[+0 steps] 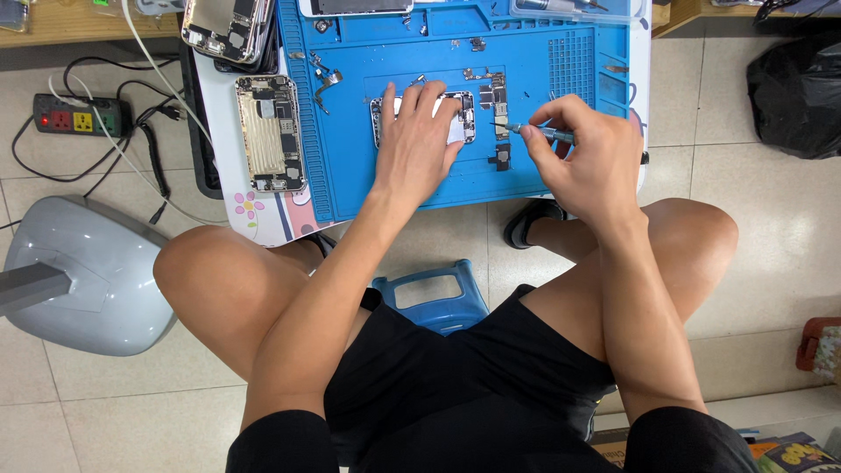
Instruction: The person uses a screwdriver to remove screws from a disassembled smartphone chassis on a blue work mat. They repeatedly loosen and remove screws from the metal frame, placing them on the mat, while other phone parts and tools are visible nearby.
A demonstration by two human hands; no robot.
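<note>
My left hand (419, 140) lies flat over an opened phone body (465, 116) on the blue work mat (420, 52), pressing it down. My right hand (583, 153) grips a small screwdriver (545, 134) with its tip pointing left toward a circuit board (498, 103) just right of the phone. A small dark part (503, 156) lies on the mat below the board. Much of the phone is hidden under my left palm.
A second stripped phone frame (270, 131) lies on the white table left of the mat, with a stack of others (226, 28) behind it. Loose small parts (326, 81) dot the mat. A power strip (81, 115) and cables sit on the floor at left, a grey fan base (83, 271) nearer.
</note>
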